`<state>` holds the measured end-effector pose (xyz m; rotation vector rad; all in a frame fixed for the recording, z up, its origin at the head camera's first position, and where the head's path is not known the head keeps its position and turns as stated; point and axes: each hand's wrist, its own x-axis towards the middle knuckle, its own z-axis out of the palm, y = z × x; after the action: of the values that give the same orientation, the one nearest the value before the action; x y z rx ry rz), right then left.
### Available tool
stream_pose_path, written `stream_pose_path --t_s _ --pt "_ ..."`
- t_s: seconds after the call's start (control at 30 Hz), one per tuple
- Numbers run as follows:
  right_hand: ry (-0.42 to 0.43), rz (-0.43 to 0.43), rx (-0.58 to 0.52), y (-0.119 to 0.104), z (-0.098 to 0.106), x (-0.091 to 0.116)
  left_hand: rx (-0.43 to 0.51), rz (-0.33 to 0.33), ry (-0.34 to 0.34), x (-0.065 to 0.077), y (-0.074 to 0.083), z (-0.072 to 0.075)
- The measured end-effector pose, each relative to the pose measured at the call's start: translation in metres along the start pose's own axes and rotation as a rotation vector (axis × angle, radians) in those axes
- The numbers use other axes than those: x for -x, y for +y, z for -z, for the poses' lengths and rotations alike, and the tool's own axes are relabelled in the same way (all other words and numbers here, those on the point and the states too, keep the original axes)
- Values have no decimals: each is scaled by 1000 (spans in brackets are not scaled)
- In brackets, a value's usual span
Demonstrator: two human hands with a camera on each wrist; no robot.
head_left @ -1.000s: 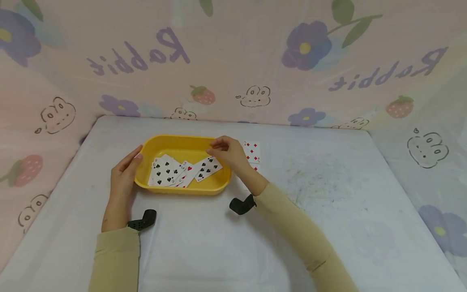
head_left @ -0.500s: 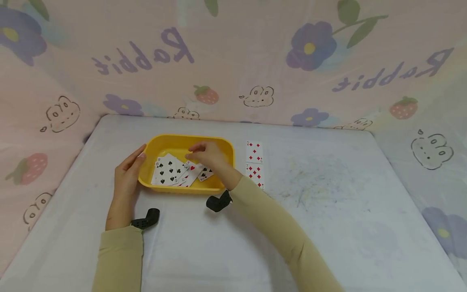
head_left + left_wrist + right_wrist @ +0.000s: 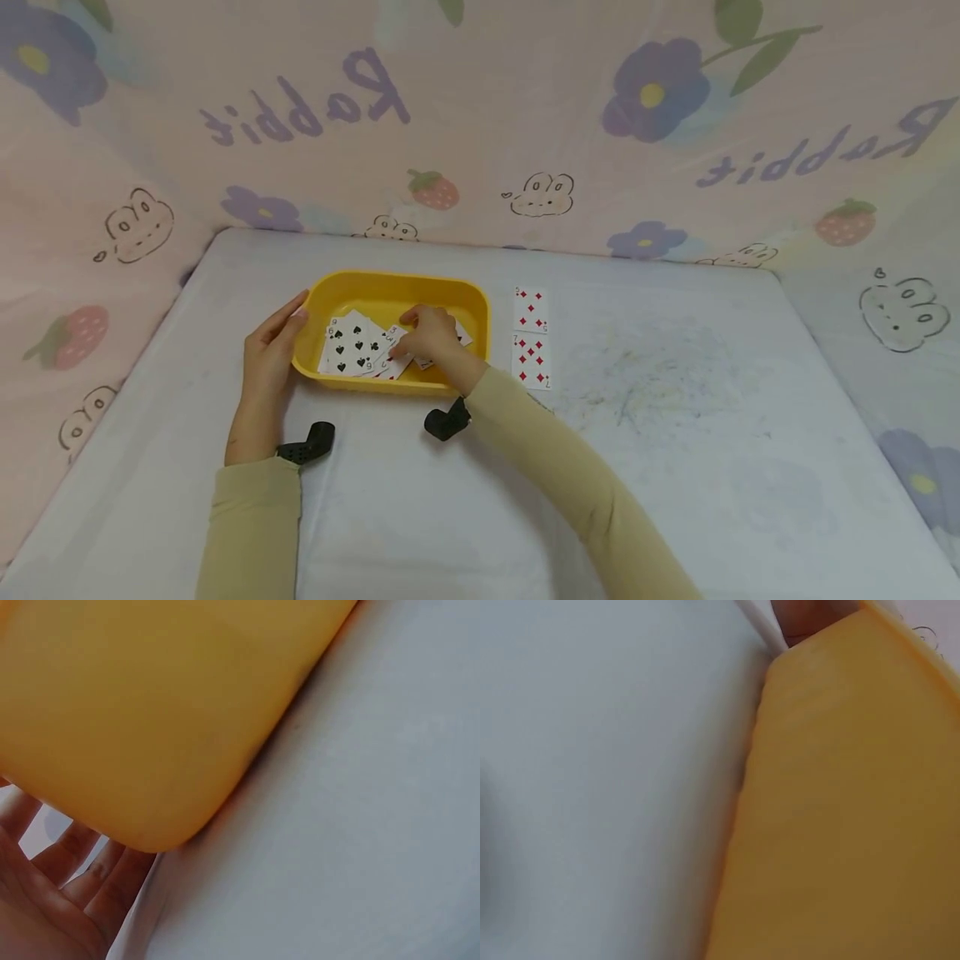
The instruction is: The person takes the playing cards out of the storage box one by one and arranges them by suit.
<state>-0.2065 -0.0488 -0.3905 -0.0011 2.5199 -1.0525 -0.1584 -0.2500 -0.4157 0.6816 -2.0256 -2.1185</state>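
A yellow plastic tray holds several playing cards lying loosely face up, with a six of spades on the left. My left hand holds the tray's left end, thumb at the rim and fingers along the outer wall. In the left wrist view, the fingers show behind the tray's corner. My right hand is inside the tray, low over the middle cards, thumb and forefinger spread apart. Part of a red-suited card shows beside the thumb. The right hand covers most of the spade card beneath it.
Right of the tray, a five of diamonds lies just above a seven of diamonds in a column on the white-covered table. A patterned curtain stands behind the table. Black wrist cameras sit below both hands.
My right hand has come from the tray's right rim leftward and down onto the middle cards, spreading its fingers. The diamond cards are now uncovered. The left hand stays at the tray's end.
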Motion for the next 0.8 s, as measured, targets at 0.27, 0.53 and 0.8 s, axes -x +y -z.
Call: stream_pose_path --t_s 0.27,0.53,0.8 --pt "11 5 204 -1 -4 1 2 7 1 1 0 -1" --pt "29 -11 174 4 4 1 -13 3 -2 2 0 -3" --pt "41 52 -64 14 18 3 13 -2 -4 1 -1 -1"
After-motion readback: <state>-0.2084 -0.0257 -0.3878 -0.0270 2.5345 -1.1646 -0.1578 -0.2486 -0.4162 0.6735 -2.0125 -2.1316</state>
